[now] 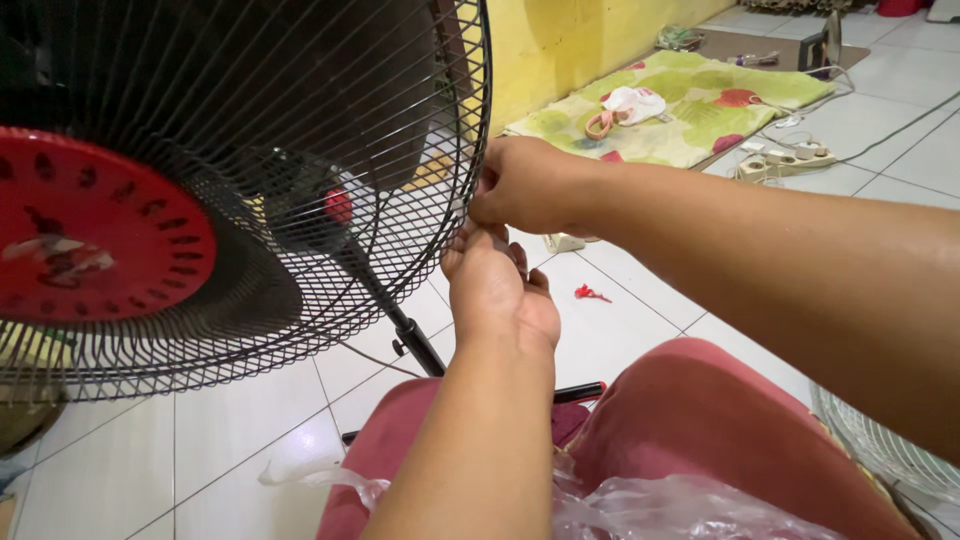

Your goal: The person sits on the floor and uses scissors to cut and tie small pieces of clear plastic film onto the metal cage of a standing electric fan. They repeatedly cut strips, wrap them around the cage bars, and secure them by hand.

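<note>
White tile floor, black fan grille [300,200] at 9 o'clock.
Left hand [497,290] and right hand [525,185] both pinch the grille rim [478,150], fingers closed tight.

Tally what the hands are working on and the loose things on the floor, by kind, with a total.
Hands at the grille rim: 2, left hand and right hand
Black fan grille: 1
Red centre cap: 1
Floral mat: 1
Power strip: 1
Red scrap: 1
Clear plastic bag: 1
Total: 8
</note>
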